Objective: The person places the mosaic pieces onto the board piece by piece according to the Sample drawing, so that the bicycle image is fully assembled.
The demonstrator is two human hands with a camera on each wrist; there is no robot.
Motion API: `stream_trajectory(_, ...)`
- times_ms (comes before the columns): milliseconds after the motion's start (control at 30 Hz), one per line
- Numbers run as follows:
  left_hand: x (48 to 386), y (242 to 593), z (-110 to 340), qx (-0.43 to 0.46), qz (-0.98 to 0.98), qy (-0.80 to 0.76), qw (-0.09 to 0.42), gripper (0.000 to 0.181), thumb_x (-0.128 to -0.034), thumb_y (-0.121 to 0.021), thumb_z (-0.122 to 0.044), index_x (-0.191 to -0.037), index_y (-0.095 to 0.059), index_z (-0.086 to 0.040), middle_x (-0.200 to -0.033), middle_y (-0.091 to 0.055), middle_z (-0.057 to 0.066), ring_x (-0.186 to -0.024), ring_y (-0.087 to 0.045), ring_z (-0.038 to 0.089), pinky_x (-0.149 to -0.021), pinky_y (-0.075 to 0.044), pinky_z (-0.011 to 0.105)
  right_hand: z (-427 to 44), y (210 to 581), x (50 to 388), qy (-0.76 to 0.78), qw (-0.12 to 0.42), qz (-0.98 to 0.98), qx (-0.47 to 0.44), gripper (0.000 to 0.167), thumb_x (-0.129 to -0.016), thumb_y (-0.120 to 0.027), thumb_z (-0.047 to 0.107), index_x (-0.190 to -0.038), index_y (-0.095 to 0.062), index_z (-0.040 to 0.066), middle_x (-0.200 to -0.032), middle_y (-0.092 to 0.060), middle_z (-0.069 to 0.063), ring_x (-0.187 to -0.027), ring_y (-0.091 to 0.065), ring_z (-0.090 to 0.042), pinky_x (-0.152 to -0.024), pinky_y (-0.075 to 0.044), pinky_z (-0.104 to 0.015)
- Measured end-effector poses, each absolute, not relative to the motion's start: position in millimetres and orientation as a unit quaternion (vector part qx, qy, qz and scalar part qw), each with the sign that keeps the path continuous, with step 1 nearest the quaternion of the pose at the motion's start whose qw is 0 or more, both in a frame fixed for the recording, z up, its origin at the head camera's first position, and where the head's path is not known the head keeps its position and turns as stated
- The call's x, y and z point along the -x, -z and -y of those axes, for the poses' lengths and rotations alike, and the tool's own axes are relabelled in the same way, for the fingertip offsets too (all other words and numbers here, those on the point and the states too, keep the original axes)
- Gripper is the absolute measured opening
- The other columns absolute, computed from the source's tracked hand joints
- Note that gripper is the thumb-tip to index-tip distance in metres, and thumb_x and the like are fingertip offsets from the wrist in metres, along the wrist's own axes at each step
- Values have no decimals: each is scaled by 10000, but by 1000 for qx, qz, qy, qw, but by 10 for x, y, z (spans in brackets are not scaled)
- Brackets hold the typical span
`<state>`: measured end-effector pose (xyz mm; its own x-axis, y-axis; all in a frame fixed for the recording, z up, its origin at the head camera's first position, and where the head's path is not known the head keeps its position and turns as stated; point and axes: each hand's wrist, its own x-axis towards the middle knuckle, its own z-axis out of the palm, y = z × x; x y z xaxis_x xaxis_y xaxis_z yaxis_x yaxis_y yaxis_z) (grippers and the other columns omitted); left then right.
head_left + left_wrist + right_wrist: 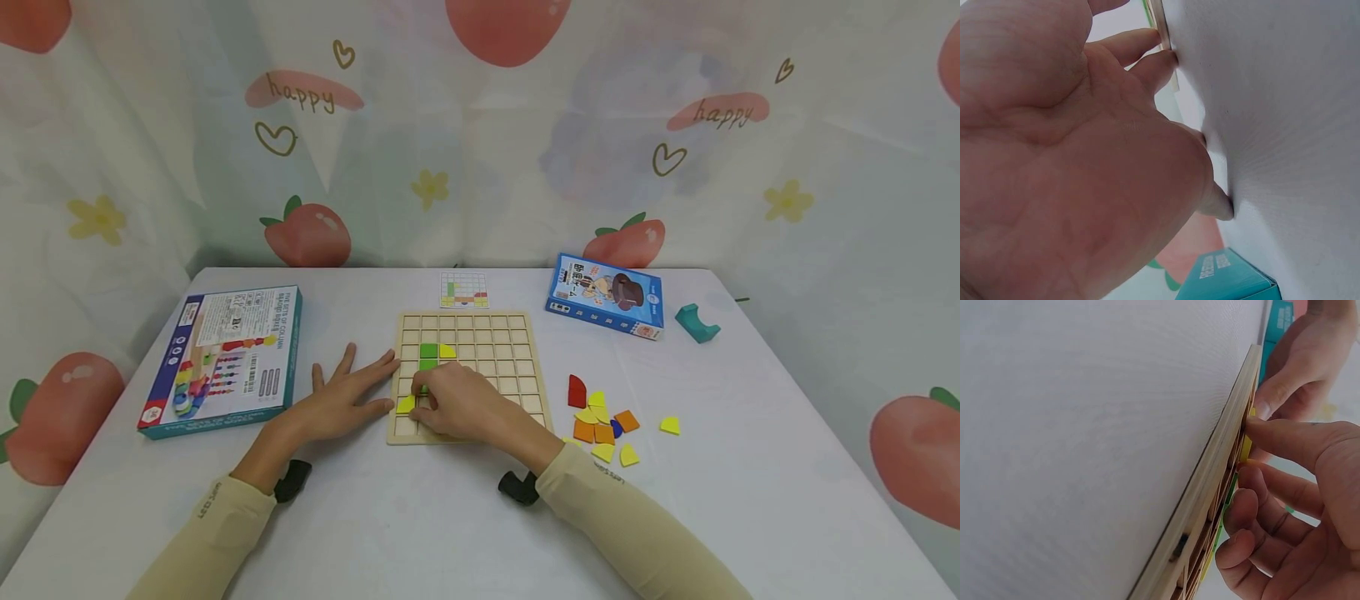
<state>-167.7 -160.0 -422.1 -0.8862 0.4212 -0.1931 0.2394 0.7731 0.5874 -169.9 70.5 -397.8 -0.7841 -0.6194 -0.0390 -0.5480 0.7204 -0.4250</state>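
Observation:
The wooden grid board lies flat on the table. In its left part are green pieces, a yellow piece beside the top one, and another yellow piece lower left. My right hand is over the lower left squares; in the right wrist view its thumb and index fingertip pinch at a yellow piece on the board, partly hidden by the fingers. My left hand rests on the table with fingers spread, fingertips at the board's left edge; the left wrist view shows its palm.
Loose yellow, orange, red and blue pieces lie right of the board, one yellow piece farther right. A pattern card is behind the board. A large box stands left, a blue box and teal arch back right.

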Motion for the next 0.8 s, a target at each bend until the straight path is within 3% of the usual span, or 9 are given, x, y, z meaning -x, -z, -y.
stream_trajectory(800,1669,4192,1587,-173,-929,-285,159,708,-1049,-627,-425,-1672,-348,-238,-1780,-237,43,-1633,127,537,-1145,177,869,-708,3973,1701,205,89,-921,319,250,-959,-798,282,-1133,-766,105,-653,-597,67,-578,-526,-41,-534,-422,-194)
